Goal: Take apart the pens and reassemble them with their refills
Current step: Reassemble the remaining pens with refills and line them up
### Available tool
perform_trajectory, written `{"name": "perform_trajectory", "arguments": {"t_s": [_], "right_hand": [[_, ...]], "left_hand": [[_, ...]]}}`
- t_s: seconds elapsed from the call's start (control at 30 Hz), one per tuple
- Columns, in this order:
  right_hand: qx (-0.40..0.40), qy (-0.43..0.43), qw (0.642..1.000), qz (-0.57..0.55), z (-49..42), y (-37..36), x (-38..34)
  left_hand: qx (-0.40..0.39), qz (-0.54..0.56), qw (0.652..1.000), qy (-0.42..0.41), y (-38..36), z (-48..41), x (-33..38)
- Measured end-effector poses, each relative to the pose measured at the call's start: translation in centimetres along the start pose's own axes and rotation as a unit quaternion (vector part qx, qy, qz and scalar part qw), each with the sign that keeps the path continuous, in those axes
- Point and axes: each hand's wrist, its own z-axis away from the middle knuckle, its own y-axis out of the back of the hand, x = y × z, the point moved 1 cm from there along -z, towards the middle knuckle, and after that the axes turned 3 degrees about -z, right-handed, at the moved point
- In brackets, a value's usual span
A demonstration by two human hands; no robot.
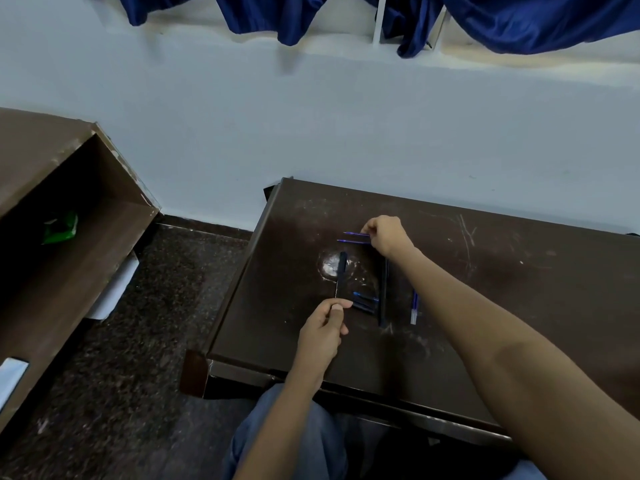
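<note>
On a dark brown table (502,289), my left hand (323,332) pinches the near end of a dark pen barrel (341,275) that points away from me. Farther back, my right hand (386,235) pinches the right ends of two thin blue refills (351,238) lying side by side. Between the hands lie two short dark caps (364,302), a long dark pen barrel (383,292) and one more refill with a clear end (414,308).
The table's left edge (242,271) drops to a dark speckled floor. A brown open cabinet (69,216) with something green inside stands at the left. A pale wall and blue curtains (346,19) are behind. My knees in blue trousers (298,441) sit under the table.
</note>
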Motion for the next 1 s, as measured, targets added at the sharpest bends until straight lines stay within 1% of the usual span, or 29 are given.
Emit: {"name": "perform_trajectory", "arguments": {"t_s": [0.3, 0.53, 0.7, 0.77, 0.87, 0.93, 1.0], "right_hand": [[0.022, 0.014, 1.0, 0.003, -0.4, -1.9, 0.1], [0.037, 0.023, 0.999, 0.004, 0.0, -1.9, 0.1], [0.045, 0.032, 0.998, -0.022, 0.6, -1.4, 0.3], [0.078, 0.032, 0.995, -0.057, 1.4, -1.0, 0.4], [0.155, 0.017, 0.981, -0.113, 3.9, -0.3, 0.9], [0.21, -0.016, 0.968, -0.136, 6.4, -0.1, 1.7], [0.253, -0.082, 0.955, -0.129, 9.2, 0.0, 2.9]], "left_hand": [[-0.009, -0.004, 1.0, -0.006, 0.3, -0.4, -0.5], [-0.01, 0.001, 1.0, -0.003, 0.2, -0.2, -0.5], [-0.009, -0.007, 1.0, 0.0, 0.1, 0.2, -0.2], [-0.006, -0.008, 1.0, 0.003, 0.1, 0.4, -0.1], [0.0, -0.017, 1.0, 0.011, -0.1, 1.0, 0.2], [0.008, -0.022, 1.0, 0.019, -0.2, 1.4, 0.5], [0.015, -0.009, 0.999, 0.031, -0.4, 2.0, 0.7]]}}
